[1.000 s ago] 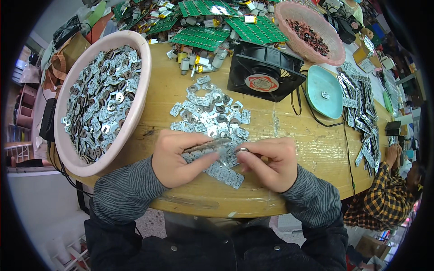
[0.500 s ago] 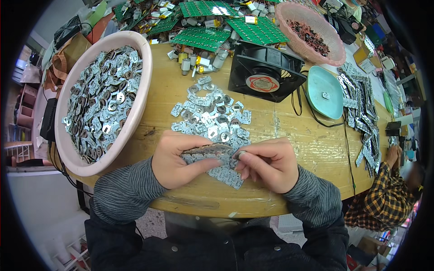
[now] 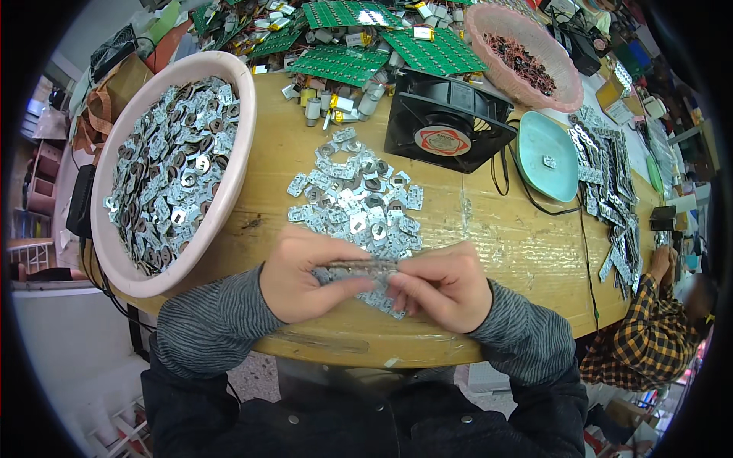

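A yellow-brown wooden bench with a scuffed, glossy top is seen across the middle of the view. At its right edge a co-worker in a black-and-orange checked garment is seen from the side. On the left, a large oval pale-pink plastic basin is tilted and filled with small silvery metal pieces. At the far right side, a pink scalloped plastic basket is filled with small black parts with red wires. Flat green rectangular circuit-board panels are laid over small grey cylindrical parts along the far side. A square black fan is stood between these panels and a shallow teal plastic tray, beside which long silver-and-black strips are piled.

Near the front edge, a narrow grey row of thin metal plates is held level between both hands, blurred in detail. Its left part is clasped between the thumb and fingers of the left hand; its right end is pinched by the thumb and forefinger of the right hand. Beyond the hands, small flat silvery plates are heaped loosely, and a single silvery piece is contained in the tray.
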Demonstrator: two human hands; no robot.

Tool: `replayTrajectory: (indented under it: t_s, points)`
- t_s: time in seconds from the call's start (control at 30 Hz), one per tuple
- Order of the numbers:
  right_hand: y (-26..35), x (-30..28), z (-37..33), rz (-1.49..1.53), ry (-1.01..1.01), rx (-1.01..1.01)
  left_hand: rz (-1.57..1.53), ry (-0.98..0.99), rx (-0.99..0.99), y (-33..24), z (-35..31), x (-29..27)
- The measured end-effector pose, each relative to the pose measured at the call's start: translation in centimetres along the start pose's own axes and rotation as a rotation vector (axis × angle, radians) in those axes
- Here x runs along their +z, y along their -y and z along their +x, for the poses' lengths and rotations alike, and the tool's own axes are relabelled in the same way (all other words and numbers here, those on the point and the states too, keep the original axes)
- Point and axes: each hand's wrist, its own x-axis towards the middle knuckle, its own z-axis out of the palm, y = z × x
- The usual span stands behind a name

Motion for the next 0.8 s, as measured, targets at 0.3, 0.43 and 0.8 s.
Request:
replayTrajectory:
  t_s: [0.3, 0.43, 0.8]
  points:
    - [0.1, 0.9, -0.1, -0.118, -0.135, -0.039, -0.009, 0.003, -0.033, -0.2, 0.2, 0.5]
    - [0.8, 0.7, -0.1, -0.144, -0.198, 0.005, -0.086, 0.039, -0.169, -0.5, 0.1, 0.4]
    - [0.8, 1.0, -0.5, -0.463, -0.286, -0.135, -0.116, -0.050, -0.268, -1.1, -0.1, 1.4]
